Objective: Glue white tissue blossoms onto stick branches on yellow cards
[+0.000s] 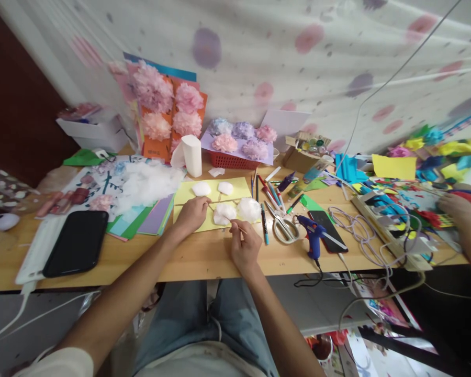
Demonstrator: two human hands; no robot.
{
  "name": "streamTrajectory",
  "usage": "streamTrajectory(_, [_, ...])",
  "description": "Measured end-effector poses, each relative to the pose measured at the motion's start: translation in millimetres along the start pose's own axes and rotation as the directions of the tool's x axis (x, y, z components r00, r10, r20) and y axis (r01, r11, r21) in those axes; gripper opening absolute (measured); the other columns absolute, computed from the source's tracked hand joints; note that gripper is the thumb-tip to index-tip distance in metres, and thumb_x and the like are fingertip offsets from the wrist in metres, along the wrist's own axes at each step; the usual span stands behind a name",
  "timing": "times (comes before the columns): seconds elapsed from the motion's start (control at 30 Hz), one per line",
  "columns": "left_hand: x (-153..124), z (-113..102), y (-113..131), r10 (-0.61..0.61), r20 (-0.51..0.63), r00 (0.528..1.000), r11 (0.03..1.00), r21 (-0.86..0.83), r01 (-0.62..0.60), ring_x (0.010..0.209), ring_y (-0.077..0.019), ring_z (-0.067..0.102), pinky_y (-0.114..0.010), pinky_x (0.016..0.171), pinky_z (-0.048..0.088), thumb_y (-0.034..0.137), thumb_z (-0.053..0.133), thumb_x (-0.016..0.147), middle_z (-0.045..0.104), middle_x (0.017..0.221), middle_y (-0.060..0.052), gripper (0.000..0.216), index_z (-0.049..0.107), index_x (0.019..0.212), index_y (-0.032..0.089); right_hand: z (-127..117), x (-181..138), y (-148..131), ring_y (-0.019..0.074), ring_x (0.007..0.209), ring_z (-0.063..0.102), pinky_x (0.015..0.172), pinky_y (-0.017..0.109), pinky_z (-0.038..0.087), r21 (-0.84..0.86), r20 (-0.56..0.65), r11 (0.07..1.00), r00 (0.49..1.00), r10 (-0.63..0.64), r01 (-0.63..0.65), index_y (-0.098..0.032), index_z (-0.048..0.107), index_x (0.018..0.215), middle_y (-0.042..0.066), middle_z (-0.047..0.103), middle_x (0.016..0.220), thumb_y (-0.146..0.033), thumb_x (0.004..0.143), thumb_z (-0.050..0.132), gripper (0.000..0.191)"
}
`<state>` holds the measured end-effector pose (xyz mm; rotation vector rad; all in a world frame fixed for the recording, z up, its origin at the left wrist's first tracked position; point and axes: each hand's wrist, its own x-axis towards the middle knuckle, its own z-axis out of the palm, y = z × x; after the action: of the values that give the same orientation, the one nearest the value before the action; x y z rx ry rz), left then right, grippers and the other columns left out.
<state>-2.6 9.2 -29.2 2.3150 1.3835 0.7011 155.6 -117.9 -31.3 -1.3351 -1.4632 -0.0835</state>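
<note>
My left hand rests with curled fingers on a yellow paper sheet, pressing it down beside a thin stick. My right hand is closed in a pinch on a thin wooden stick whose tip reaches a white cotton puff on the sheet. Several more cotton puffs lie on the same yellow paper.
Scissors, a blue glue gun, pens and a dark phone lie to the right. A black tablet and loose cotton sit left. Paper flowers and a red basket stand behind. Another person's hand works at far right.
</note>
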Motion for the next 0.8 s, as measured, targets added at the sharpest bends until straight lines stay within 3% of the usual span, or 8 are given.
streamTrajectory(0.33, [0.5, 2.7, -1.6, 0.034, 0.027, 0.999, 0.999, 0.013, -0.035, 0.105, -0.0264, 0.069, -0.039, 0.097, 0.052, 0.017, 0.041, 0.092, 0.076, 0.110, -0.014, 0.035, 0.073, 0.105, 0.013, -4.1, -1.1, -3.6, 0.0162, 0.067, 0.064, 0.062, 0.029, 0.049, 0.065, -0.049, 0.994, 0.995, -0.084, 0.088, -0.020, 0.066, 0.096, 0.004, 0.069, 0.074, -0.019, 0.100, 0.049, 0.018])
streamTrajectory(0.57, [0.0, 3.2, -1.8, 0.051, 0.034, 0.998, 0.999, 0.017, -0.052, 0.104, -0.0245, 0.068, -0.038, 0.099, 0.052, 0.017, 0.041, 0.093, 0.076, 0.108, -0.012, 0.034, 0.073, 0.103, 0.015, -0.7, 0.6, -1.4, 0.0171, 0.073, 0.067, 0.067, 0.030, 0.051, 0.085, 0.006, 0.996, 1.000, -0.017, 0.017, -0.019, 0.068, 0.099, 0.006, 0.072, 0.081, -0.021, 0.100, 0.050, 0.018])
streamTrajectory(0.8, [-1.1, 3.7, -1.6, 0.049, 0.028, 0.998, 0.999, 0.015, -0.049, 0.104, -0.0241, 0.068, -0.037, 0.098, 0.052, 0.017, 0.041, 0.093, 0.075, 0.108, -0.012, 0.034, 0.074, 0.103, 0.016, -1.1, 0.5, -1.6, 0.0178, 0.074, 0.068, 0.068, 0.031, 0.052, 0.062, -0.039, 0.998, 0.999, 0.007, -0.004, -0.020, 0.068, 0.097, 0.006, 0.073, 0.082, -0.022, 0.100, 0.050, 0.018])
